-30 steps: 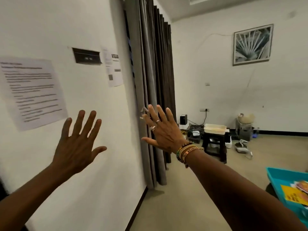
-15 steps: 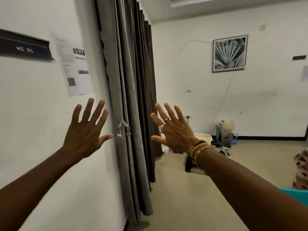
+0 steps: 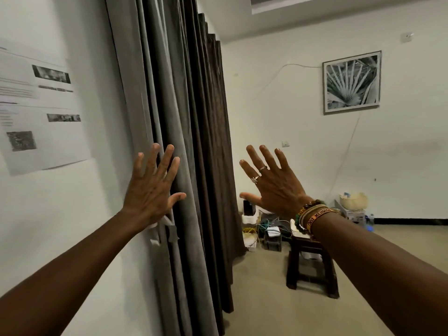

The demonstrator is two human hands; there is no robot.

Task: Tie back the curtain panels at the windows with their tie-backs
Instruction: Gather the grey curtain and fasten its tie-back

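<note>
White walls enclose a room where grey curtain panels (image 3: 174, 112) hang in closed, full-length folds along the left wall, reaching down to the beige floor (image 3: 271, 304). A person reaches both bare arms toward them. The left hand (image 3: 152, 190) is raised flat in front of the near edge of the curtain, fingers straight and spread wide, holding nothing; whether it touches the fabric cannot be told. Just below that wrist a small pale tie-back (image 3: 172, 234) hangs at the curtain's near edge, partly hidden by the arm. The right hand (image 3: 274, 187), with rings and a stack of bracelets (image 3: 314, 214), is held up in open air to the right of the curtain, fingers likewise splayed and empty. Printed sheets (image 3: 43, 112) are stuck to the left wall; a framed palm-leaf picture (image 3: 352, 82) hangs on the far wall above a dark stool (image 3: 312, 265) and tangled cables (image 3: 269, 226).
</note>
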